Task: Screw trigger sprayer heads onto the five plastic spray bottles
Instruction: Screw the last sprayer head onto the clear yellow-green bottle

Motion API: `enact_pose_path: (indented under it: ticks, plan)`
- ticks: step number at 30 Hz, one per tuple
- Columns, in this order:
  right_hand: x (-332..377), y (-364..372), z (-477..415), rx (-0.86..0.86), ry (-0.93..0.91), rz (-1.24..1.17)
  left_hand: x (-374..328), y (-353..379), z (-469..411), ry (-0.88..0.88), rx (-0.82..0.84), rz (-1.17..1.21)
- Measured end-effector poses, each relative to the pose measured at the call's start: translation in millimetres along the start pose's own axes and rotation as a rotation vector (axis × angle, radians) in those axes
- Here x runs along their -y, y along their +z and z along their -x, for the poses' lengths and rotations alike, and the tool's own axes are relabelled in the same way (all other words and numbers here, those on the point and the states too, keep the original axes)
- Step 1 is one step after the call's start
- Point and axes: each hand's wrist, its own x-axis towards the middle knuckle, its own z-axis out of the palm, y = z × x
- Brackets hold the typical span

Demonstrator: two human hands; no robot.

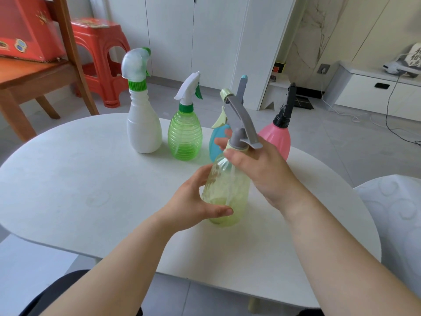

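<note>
On the white oval desk [68,179], my left hand [193,201] wraps the upright pale-yellow translucent plastic bottle [225,190]. Directly above, along its vertical axis, my right hand's [266,174] grip pinches the grey trigger sprayer head's [239,119] collar.

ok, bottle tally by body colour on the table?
White opaque plastic bottle: 1
Green ribbed clear bottle: 1
Blue bottle, mostly hidden: 1
Pink bottle: 1
Pale yellow-green clear bottle, held in both hands: 1
Total: 5
</note>
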Motion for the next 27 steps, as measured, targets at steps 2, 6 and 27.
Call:
enact_pose_path:
  ticks: [2,6,27]
  plan:
    - [1.3,-2.4,0.8,-0.036,0.008,-0.057,0.5,1.7,0.0,-0.01,-0.002,0.028]
    - [-7.6,13.3,2.5,-0.305,-0.071,0.123,2.8,4.9,1.2,-0.003,-0.036,0.04]
    - [2.8,19.9,-14.0,-0.235,0.08,0.153,3.8,16.3,-0.8,-0.043,-0.125,-0.004]
